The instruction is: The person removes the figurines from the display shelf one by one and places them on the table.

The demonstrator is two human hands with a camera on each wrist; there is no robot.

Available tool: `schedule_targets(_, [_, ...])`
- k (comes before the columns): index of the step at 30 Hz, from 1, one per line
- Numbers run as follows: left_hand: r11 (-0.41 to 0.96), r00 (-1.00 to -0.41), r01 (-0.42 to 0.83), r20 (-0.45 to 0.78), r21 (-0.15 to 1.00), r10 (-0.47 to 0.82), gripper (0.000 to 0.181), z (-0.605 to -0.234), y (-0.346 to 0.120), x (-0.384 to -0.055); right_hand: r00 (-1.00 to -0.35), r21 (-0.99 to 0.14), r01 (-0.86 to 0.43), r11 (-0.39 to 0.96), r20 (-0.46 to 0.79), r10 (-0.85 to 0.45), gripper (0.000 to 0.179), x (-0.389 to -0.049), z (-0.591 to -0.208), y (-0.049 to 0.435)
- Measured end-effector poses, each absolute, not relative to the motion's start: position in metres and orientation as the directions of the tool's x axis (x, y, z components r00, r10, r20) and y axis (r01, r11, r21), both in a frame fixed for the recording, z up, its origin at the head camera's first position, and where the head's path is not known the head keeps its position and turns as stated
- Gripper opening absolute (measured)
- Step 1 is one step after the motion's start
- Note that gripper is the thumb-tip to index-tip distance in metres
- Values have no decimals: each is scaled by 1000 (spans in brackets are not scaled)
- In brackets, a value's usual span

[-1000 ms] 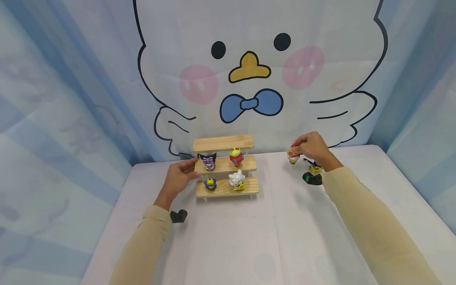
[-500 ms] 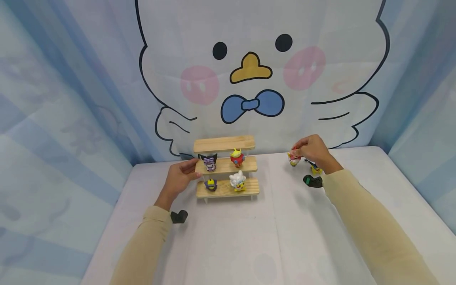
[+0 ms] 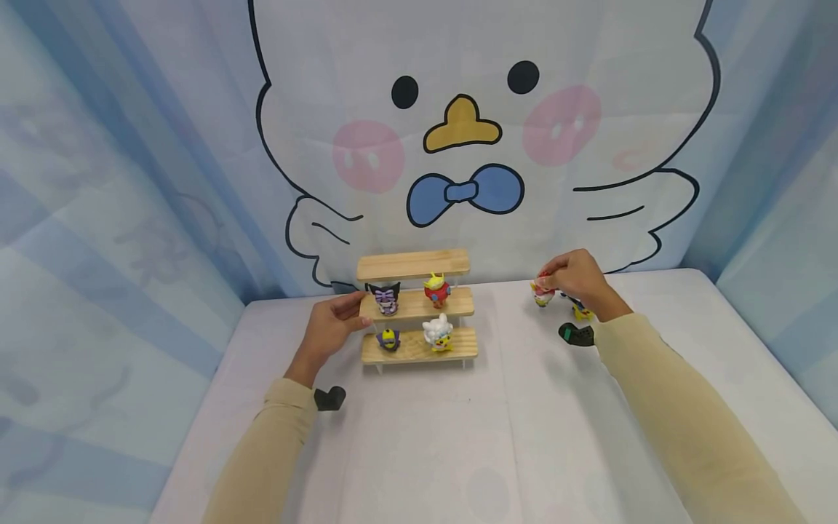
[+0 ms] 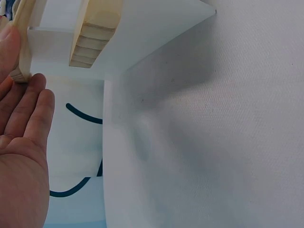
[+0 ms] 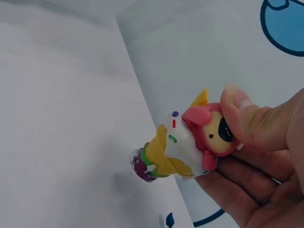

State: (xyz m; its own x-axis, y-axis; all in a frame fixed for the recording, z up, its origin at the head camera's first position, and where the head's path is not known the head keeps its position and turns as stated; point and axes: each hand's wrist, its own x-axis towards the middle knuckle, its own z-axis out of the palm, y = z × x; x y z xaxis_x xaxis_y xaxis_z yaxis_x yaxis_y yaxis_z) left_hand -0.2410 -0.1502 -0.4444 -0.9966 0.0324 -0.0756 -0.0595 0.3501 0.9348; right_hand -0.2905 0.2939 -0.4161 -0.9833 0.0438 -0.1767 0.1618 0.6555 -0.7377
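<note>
A three-tier wooden display shelf [image 3: 412,266] stands near the back of the table. My left hand [image 3: 324,331] grips the left end of its middle tier, thumb on one side and fingers on the other, as the left wrist view shows by the plank end [image 4: 21,66]. To the right, my right hand [image 3: 579,276] pinches a small figurine [image 5: 183,152] by its pink-hooded head, between thumb and fingers. The figurine has a white ice-cream body with sprinkles, a yellow cone and a purple base. In the right wrist view it is tilted, base pointing left.
The middle tier bears a black-and-purple figurine [image 3: 386,302] and a red one [image 3: 436,291]. On the bottom tier stand a purple-and-yellow figurine [image 3: 388,340] and a white-and-yellow one [image 3: 437,333]. Another yellow figurine [image 3: 581,311] is on the table beneath my right hand.
My right hand and its figurine have come down slightly. My left hand keeps its grip on the shelf, and the head view has shifted a little.
</note>
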Motion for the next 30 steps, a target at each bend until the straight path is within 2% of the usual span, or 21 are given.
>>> schedule_targets(9, [346,-995,-78,-94,935,29,64,-442,-150,-240,-987,-732,139,667,-158,32,29,-289,-419,294])
schedule_targets(30, [345,-996,-68,-86,936,37,64,-442,-151,-241,-976,-743,198,640,-211,58,32,-291,-422,291])
